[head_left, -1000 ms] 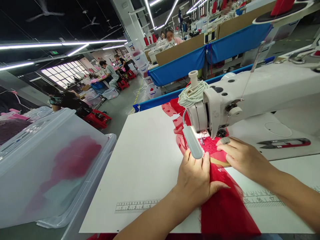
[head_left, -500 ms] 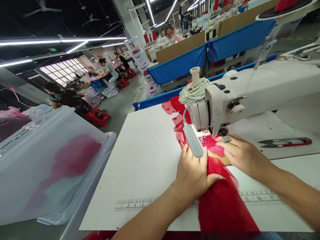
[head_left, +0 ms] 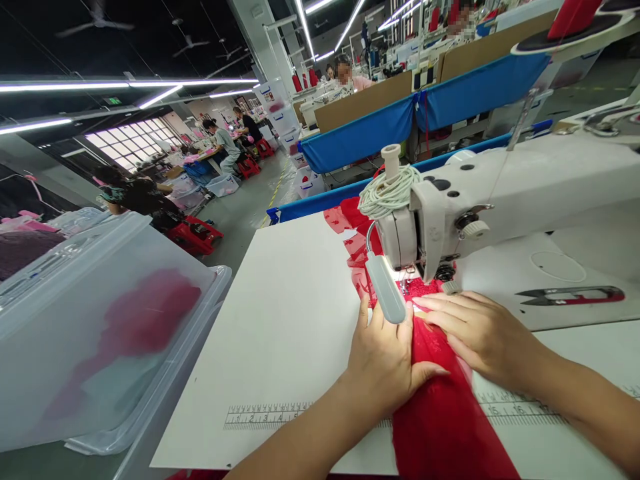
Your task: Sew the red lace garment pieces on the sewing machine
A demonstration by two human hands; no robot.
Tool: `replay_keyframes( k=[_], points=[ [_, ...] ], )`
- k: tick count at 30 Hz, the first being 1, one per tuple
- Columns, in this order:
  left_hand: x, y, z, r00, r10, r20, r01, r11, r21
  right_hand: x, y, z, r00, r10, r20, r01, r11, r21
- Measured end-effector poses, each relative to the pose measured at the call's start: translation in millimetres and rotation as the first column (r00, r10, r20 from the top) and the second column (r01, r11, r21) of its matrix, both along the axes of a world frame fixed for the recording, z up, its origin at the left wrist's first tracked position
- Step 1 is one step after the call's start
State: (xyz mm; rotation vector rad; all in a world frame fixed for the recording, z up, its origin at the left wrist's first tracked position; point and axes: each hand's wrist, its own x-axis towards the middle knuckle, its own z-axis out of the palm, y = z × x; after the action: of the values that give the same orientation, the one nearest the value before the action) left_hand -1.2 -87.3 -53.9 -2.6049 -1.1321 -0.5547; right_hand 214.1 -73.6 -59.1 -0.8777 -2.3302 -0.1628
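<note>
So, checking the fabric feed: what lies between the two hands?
Red fabric lies between the left hand and right hand, in the head view.

Clear plastic bin (head_left: 60,300) at left with a blurred red bundle (head_left: 145,320) inside, black-and-red thread snips (head_left: 573,295) lying at right, printed ruler (head_left: 265,415) along the near edge of the white table (head_left: 290,320), blue cloth dividers (head_left: 360,137) behind, seated people (head_left: 223,141) at far benches, strip lights (head_left: 100,85) overhead.

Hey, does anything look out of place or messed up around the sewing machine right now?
Nothing stands out. The red fabric lies under the left hand and right hand at the sewing machine, the thread snips lie flat on the machine bed, and the white cord sits coiled around a post on the machine's head.
</note>
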Motion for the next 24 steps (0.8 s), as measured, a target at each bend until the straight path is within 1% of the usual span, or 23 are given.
replay_keyframes(
  k=[3, 9, 13, 20, 24],
  points=[
    [0.2, -1.5, 0.8, 1.0, 0.01, -0.024, -0.01, 1.0, -0.018, 2.0, 1.1, -2.9, 1.0, -0.012, 0.016, 0.012, 1.0, -0.017],
    [0.1, -1.0, 1.5, 0.998, 0.029, -0.047, -0.03, 0.999, -0.017, 3.1, 3.0, 0.5, 0.999, -0.01, 0.038, 0.009, 1.0, 0.015],
    [-0.3, 0.5, 1.1, 0.998, 0.028, -0.065, -0.03, 0.999, -0.043, 2.7, 3.9, 1.3, 0.999, -0.01, 0.05, 0.009, 1.0, 0.024],
    [1.3, 4.3, 3.2, 1.0, 0.018, 0.022, -0.018, 1.0, -0.004, 3.5, 6.7, -1.7, 0.998, -0.025, 0.059, 0.025, 1.0, 0.012],
    [2.5, 6.3, 2.2, 0.998, -0.028, 0.056, 0.029, 0.999, -0.017, 2.6, 7.5, -2.2, 0.998, -0.028, 0.058, 0.027, 1.0, 0.013]
  ],
)
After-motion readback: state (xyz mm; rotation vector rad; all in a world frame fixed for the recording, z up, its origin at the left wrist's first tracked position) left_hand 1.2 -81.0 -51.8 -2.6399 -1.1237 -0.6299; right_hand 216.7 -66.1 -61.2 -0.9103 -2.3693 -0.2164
